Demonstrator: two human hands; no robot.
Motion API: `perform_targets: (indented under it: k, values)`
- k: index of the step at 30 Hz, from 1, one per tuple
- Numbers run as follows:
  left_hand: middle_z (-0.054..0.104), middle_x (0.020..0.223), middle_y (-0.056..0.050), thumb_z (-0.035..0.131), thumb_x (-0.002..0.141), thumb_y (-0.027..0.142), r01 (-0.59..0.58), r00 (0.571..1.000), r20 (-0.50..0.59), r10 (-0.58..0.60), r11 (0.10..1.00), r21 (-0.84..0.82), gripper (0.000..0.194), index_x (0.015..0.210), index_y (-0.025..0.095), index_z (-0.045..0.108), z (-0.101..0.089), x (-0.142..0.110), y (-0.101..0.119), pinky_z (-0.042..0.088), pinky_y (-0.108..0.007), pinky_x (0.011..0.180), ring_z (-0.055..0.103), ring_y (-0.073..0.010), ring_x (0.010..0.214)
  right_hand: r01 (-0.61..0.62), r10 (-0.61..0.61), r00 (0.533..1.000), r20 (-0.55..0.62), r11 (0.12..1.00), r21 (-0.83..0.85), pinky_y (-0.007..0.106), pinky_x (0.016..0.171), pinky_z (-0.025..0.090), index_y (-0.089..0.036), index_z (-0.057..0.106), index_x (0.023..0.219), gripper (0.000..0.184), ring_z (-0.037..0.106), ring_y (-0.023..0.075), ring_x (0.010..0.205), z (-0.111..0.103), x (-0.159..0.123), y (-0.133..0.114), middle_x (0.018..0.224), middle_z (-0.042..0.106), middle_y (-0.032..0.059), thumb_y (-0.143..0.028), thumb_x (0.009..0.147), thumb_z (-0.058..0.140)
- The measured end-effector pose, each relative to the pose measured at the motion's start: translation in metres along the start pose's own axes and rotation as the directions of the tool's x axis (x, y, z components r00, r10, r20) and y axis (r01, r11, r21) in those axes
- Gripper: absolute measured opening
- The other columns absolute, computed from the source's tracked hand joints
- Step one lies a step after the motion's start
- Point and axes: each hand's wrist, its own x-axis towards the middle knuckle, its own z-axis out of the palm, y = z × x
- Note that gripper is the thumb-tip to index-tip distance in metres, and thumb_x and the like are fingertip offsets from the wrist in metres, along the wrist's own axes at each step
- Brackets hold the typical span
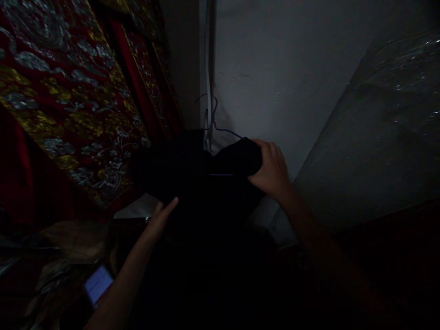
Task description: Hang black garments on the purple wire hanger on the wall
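A dark garment point(206, 215) hangs in the middle on a thin purple hanger point(225, 131), whose hook shows against the wall's edge. My right hand point(271, 167) is closed around the garment's right shoulder, with the thumb underneath and the fingers over the far side. On the left, my left hand point(165, 214) grips the side of the garment; its thumb lies over the cloth and the other fingers are mostly hidden behind it. The garment is so dark that its folds and lower end cannot be made out.
Red cloth with gold and silver embroidery point(79, 101) hangs at the left. A pale wall point(275, 68) stands behind, with a clear plastic sheet point(388, 123) at the right. A lit phone point(98, 285) lies low left near my forearm. The room is dim.
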Motion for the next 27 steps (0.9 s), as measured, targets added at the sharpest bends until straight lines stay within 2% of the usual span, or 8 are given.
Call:
perform_targets:
  k: [5, 7, 9, 12, 14, 20, 24, 27]
  values:
    - [0.066, 0.139, -0.008, 0.083, 0.078, 0.034, 0.064, 0.992, -0.099, -0.081, 0.984, -0.164, 0.056, 0.128, 0.025, 0.061, 0.019, -0.024, -0.023, 0.048, -0.043, 0.113, 0.058, -0.0284, 0.134, 0.114, -0.133, 0.99, 0.05, 0.953, 0.282, 0.059, 0.119, 0.03, -0.021, 0.042, 0.15, 0.088, 0.038, 0.0386, 0.141, -0.007, -0.036, -0.033, 0.149, 0.047, 0.0139, -0.017, 0.065, 0.067]
    - [0.067, 0.137, -0.008, 0.081, 0.08, 0.031, 0.133, 0.977, -0.13, -0.168, 0.961, -0.242, 0.052, 0.128, 0.026, 0.061, 0.023, -0.033, -0.033, 0.051, -0.044, 0.112, 0.06, -0.0284, 0.132, 0.048, -0.071, 0.997, 0.023, 0.842, 0.537, 0.056, 0.121, 0.028, -0.024, 0.045, 0.147, 0.073, 0.035, 0.035, 0.146, 0.006, -0.072, -0.053, 0.152, 0.047, 0.0116, -0.024, 0.077, 0.066]
    - [0.068, 0.136, -0.008, 0.08, 0.081, 0.029, 0.184, 0.963, -0.136, -0.231, 0.938, -0.295, 0.052, 0.129, 0.027, 0.06, 0.026, -0.041, -0.041, 0.051, -0.046, 0.111, 0.06, -0.029, 0.132, -0.179, 0.109, 0.984, 0.142, 0.628, 0.757, 0.049, 0.113, 0.04, -0.025, 0.045, 0.143, 0.06, 0.051, 0.0299, 0.135, 0.032, -0.109, -0.075, 0.145, 0.054, 0.013, -0.031, 0.086, 0.063]
    - [0.07, 0.133, -0.008, 0.082, 0.078, 0.029, 0.229, 0.96, -0.092, -0.266, 0.929, -0.292, 0.053, 0.127, 0.027, 0.061, 0.03, -0.053, -0.046, 0.05, -0.047, 0.113, 0.06, -0.0299, 0.132, -0.569, 0.52, 0.777, 0.356, 0.335, 0.751, 0.034, 0.08, 0.054, -0.023, 0.058, 0.112, 0.038, 0.065, 0.0211, 0.088, 0.077, -0.149, -0.101, 0.104, 0.066, 0.0075, -0.046, 0.084, 0.068]
    - [0.072, 0.129, -0.008, 0.084, 0.076, 0.031, 0.239, 0.963, -0.055, -0.263, 0.932, -0.273, 0.052, 0.124, 0.027, 0.063, 0.031, -0.06, -0.044, 0.051, -0.047, 0.112, 0.062, -0.0306, 0.13, -0.682, 0.564, 0.675, 0.476, 0.23, 0.695, 0.029, 0.067, 0.048, -0.022, 0.057, 0.086, 0.035, 0.057, 0.017, 0.071, 0.096, -0.159, -0.108, 0.078, 0.058, 0.0012, -0.056, 0.084, 0.067]
    - [0.072, 0.128, -0.009, 0.085, 0.074, 0.032, 0.201, 0.972, -0.061, -0.225, 0.942, -0.269, 0.054, 0.122, 0.025, 0.063, 0.029, -0.072, -0.04, 0.052, -0.046, 0.111, 0.063, -0.0303, 0.129, -0.649, 0.374, 0.753, 0.541, 0.289, 0.704, 0.027, 0.059, 0.035, -0.021, 0.051, 0.066, 0.042, 0.044, 0.0132, 0.059, 0.087, -0.151, -0.102, 0.06, 0.046, -0.0028, -0.053, 0.092, 0.057]
    - [0.07, 0.129, -0.012, 0.087, 0.072, 0.037, 0.14, 0.98, -0.122, -0.157, 0.981, -0.136, 0.055, 0.119, 0.022, 0.064, 0.029, -0.069, -0.044, 0.05, -0.047, 0.111, 0.062, -0.0322, 0.129, -0.662, 0.426, 0.723, 0.543, 0.202, 0.722, 0.027, 0.053, 0.031, -0.021, 0.047, 0.058, 0.037, 0.039, 0.0117, 0.052, 0.076, -0.151, -0.101, 0.054, 0.043, -0.0034, -0.042, 0.087, 0.057]
    - [0.06, 0.142, -0.013, 0.082, 0.078, 0.04, -0.13, 0.915, -0.373, 0.155, 0.987, 0.091, 0.06, 0.13, 0.022, 0.058, 0.033, -0.07, -0.049, 0.042, -0.049, 0.118, 0.053, -0.0323, 0.138, -0.677, 0.487, 0.665, 0.566, 0.073, 0.733, 0.026, 0.048, 0.028, -0.022, 0.044, 0.054, 0.034, 0.035, 0.0102, 0.047, 0.07, -0.153, -0.104, 0.05, 0.04, -0.0042, -0.039, 0.08, 0.057]
